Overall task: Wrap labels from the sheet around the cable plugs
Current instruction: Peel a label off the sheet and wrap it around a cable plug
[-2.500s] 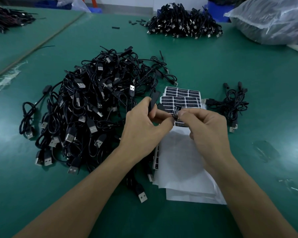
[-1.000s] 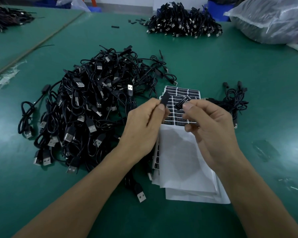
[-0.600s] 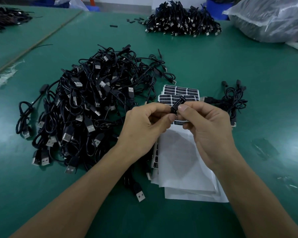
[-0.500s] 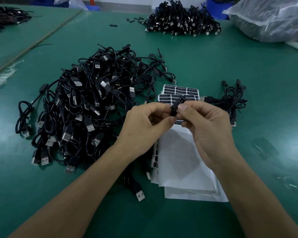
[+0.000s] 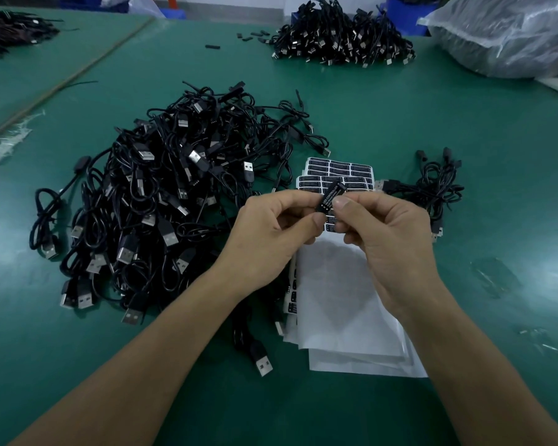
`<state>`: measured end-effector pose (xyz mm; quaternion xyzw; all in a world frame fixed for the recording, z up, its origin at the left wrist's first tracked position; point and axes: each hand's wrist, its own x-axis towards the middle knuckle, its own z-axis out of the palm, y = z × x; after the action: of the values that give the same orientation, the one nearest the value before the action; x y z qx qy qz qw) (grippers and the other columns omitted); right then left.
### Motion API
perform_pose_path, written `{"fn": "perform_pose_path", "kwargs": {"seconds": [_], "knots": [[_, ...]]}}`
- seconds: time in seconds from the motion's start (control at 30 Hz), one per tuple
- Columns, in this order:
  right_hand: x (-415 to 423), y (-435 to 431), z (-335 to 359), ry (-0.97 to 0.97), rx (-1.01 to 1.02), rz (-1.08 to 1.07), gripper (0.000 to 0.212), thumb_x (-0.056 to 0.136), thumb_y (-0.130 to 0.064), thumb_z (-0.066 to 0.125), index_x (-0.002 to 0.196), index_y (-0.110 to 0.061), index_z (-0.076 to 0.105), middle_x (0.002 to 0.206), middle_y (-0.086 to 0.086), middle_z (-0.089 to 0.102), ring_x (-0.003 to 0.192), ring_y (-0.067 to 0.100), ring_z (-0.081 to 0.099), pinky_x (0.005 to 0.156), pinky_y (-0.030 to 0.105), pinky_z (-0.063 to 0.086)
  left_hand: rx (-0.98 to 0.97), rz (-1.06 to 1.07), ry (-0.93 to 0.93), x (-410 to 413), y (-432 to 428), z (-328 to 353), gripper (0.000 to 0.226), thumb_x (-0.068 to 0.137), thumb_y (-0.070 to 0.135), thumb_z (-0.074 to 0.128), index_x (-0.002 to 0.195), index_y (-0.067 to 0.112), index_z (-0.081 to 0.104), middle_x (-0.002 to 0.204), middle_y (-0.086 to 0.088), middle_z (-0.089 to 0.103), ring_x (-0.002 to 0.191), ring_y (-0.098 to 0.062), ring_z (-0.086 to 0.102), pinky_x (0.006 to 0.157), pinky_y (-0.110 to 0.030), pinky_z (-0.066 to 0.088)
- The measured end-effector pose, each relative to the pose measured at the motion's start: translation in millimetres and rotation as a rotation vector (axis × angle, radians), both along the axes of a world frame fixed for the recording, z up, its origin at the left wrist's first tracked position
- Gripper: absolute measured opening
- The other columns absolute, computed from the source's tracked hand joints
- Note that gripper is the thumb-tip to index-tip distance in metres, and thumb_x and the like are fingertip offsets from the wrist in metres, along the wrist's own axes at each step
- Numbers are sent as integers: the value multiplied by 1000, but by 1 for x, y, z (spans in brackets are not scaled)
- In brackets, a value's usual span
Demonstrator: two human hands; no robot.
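At the centre of the frame, just above the label sheet [image 5: 335, 170], both hands meet on one small black plug [image 5: 339, 187]. The left hand [image 5: 271, 233] pinches its lower end between thumb and forefinger. The right hand [image 5: 387, 239] pinches it from the other side, a fingertip on the white-printed label [image 5: 328, 198], so each grip is closed on the plug. To do this well, I reckon the left should hold steady while the right rolls the label round, square to the edges and pressed outward from the middle so no corner lifts. A cable heap [image 5: 174, 194] fills the left of the green worktop [image 5: 464, 123].
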<state>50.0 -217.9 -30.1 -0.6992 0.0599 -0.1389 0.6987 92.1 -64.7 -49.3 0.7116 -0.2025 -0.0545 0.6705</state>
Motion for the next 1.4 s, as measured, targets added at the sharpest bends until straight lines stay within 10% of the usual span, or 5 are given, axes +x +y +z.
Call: {"fn": "perform_pose_path", "kwargs": {"seconds": [1.4], "knots": [[0, 5, -4, -165, -307, -76, 20, 89, -14, 73, 78, -31, 73, 71, -15, 72, 64, 1, 66, 63, 14, 51, -31, 22, 71, -4, -2, 4, 11, 91, 5, 71, 99, 13, 73, 86, -11, 76, 71, -10, 71, 66, -20, 55]]}}
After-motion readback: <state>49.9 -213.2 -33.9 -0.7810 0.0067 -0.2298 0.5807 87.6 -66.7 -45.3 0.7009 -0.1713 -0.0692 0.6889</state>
